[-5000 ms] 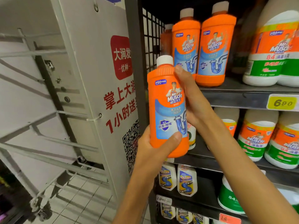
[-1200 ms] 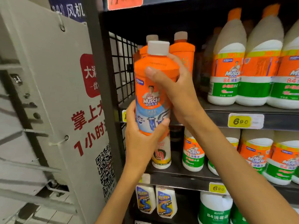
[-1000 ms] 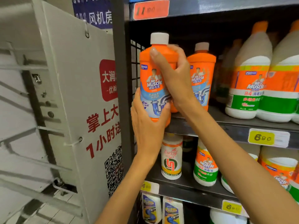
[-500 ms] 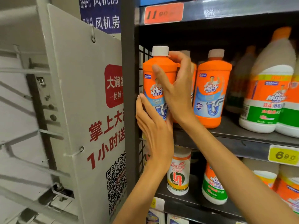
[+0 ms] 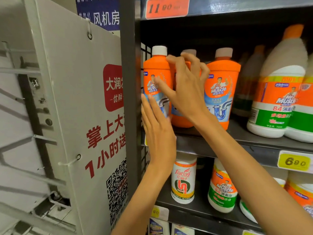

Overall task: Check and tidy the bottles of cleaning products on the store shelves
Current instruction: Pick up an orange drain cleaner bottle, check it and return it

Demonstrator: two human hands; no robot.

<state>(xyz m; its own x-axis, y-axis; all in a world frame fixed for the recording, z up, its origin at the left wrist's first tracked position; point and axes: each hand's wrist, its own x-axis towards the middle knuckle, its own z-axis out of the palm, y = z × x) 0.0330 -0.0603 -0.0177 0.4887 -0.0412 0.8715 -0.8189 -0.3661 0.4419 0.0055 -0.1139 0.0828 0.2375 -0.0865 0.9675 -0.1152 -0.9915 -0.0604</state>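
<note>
Neither hand has a grip on anything. The left hand (image 5: 157, 131) lies flat, straight fingers against the label of the leftmost orange bottle (image 5: 156, 82); the right hand (image 5: 184, 85) hovers with fingers spread and loosely bent between that bottle and its neighbours, clasping none. The bottle stands upright at the left end of the shelf (image 5: 254, 141), beside the wire side panel (image 5: 146, 53) — the step looks like squaring it into line. Next, probably, a small nudge to face the label forward. Three orange bottles show here — one half hidden behind the right hand — and two white bottles (image 5: 277, 92) to their right.
</note>
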